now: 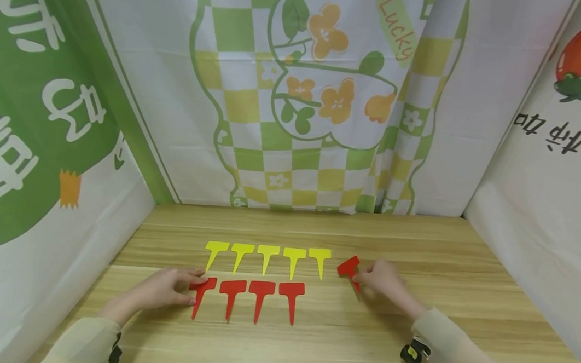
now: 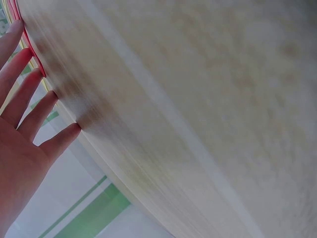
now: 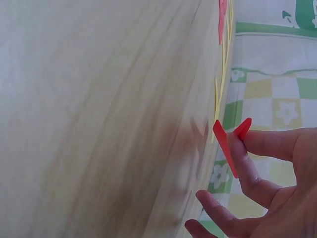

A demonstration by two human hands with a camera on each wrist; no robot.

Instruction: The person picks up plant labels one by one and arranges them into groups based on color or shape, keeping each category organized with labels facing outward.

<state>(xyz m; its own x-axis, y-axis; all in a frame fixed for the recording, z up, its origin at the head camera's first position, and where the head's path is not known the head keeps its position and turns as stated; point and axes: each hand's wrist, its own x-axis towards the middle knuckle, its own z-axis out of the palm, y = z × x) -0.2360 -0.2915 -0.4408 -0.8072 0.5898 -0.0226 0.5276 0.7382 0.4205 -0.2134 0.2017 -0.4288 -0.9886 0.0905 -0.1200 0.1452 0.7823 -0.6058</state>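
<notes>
My right hand (image 1: 383,279) pinches a red T-shaped plant label (image 1: 349,266) between thumb and finger, tilted and a little above the table. In the right wrist view the same red label (image 3: 227,151) shows between the fingertips. My left hand (image 1: 165,291) has its fingers spread and fairly straight, its fingertips touching the leftmost red label (image 1: 203,292) in the front row. Beside that one lie more red labels (image 1: 262,296), heads away from me. Behind them runs a row of several yellow T-shaped labels (image 1: 268,254), stems pointing toward me.
The labels lie on a wood-grain table (image 1: 311,352). A checked green and yellow curtain (image 1: 316,166) hangs behind its far edge. Printed cloth walls stand on the left (image 1: 121,216) and right (image 1: 530,216).
</notes>
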